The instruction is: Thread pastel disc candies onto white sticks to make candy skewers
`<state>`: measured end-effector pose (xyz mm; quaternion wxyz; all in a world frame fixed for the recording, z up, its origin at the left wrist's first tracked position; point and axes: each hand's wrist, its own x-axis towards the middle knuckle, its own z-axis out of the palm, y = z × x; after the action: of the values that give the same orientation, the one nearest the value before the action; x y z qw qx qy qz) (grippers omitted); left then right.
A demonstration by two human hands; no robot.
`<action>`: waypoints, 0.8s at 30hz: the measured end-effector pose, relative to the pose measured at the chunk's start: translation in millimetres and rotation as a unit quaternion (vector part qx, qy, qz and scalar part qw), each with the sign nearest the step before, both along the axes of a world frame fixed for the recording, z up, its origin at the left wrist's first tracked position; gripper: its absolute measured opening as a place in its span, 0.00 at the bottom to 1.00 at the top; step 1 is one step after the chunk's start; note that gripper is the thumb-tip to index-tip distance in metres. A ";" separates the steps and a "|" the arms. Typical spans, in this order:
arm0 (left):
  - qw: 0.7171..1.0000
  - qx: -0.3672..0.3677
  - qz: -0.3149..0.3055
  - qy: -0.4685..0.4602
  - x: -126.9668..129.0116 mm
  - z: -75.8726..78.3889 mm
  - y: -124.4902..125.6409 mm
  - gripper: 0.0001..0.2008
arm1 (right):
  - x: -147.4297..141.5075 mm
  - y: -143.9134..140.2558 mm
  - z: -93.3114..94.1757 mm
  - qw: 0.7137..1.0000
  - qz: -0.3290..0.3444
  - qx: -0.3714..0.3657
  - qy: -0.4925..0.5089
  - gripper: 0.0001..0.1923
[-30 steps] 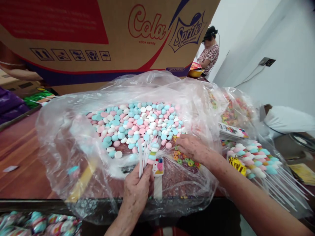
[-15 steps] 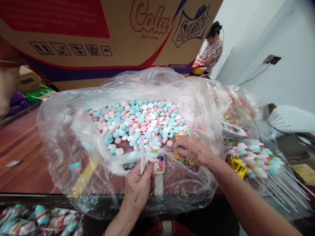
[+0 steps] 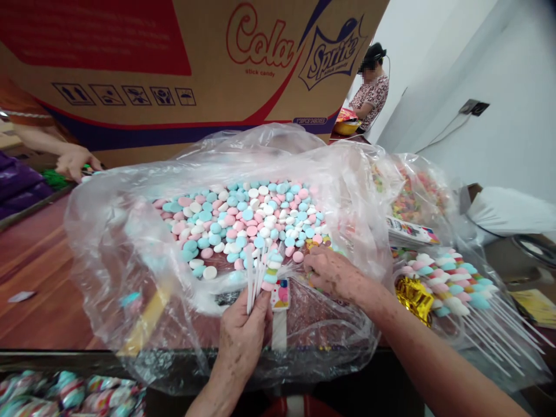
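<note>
Sticks [image 3: 256, 277], thin and white, stand bunched in your left hand [image 3: 244, 333], which is closed round their lower ends at the near edge of the desk [image 3: 39, 278]; their long axis runs up and away from you, tips toward the pile of pastel candies [image 3: 243, 217] inside the clear plastic bag [image 3: 130, 243]. A few candies are already threaded near the top of one stick, with a small coloured tag [image 3: 280, 293] just beside your thumb. Your right hand [image 3: 334, 272] lies just right of the sticks, palm down, fingers curled at the near right fringe of the pile; you cannot tell from here whether it pinches a piece, since the fingertips are hidden. So the candies sit straight beyond the stick tips, and the right hand is the nearer one to them. Finished candy skewers [image 3: 452, 284] lie toward the desk's right edge beside gold foil [image 3: 414, 296]. A cardboard box [image 3: 174, 63] stands along the far edge, and another person's hand [image 3: 73, 162] rests at the far left
</note>
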<state>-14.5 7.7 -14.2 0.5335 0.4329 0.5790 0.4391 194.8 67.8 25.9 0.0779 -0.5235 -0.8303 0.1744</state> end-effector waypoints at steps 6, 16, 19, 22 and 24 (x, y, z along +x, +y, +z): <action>0.999 0.002 -0.047 0.018 -1.8 -0.7 0.7 0.22 | -2.0 2.0 4.4 0.937 -0.140 -0.109 0.300 0.02; 0.991 0.066 -0.080 0.089 3.0 12.0 0.5 0.17 | -12.3 7.2 3.7 0.774 -0.172 -0.159 0.588 0.14; 0.984 0.087 -0.095 0.120 2.1 13.5 3.0 0.17 | -12.3 6.8 -1.9 0.780 -0.162 -0.161 0.582 0.13; 0.982 0.093 -0.094 0.136 1.5 13.3 3.9 0.16 | -13.7 4.7 -6.1 0.801 -0.146 -0.141 0.563 0.11; 0.984 0.088 -0.086 0.132 1.7 13.2 3.4 0.17 | -15.3 1.8 -5.4 0.830 -0.131 -0.101 0.533 0.10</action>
<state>-12.8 11.1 -1.0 0.4473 0.5806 0.5642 0.3801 179.6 69.6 20.5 0.4773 -0.4579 -0.5616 0.4971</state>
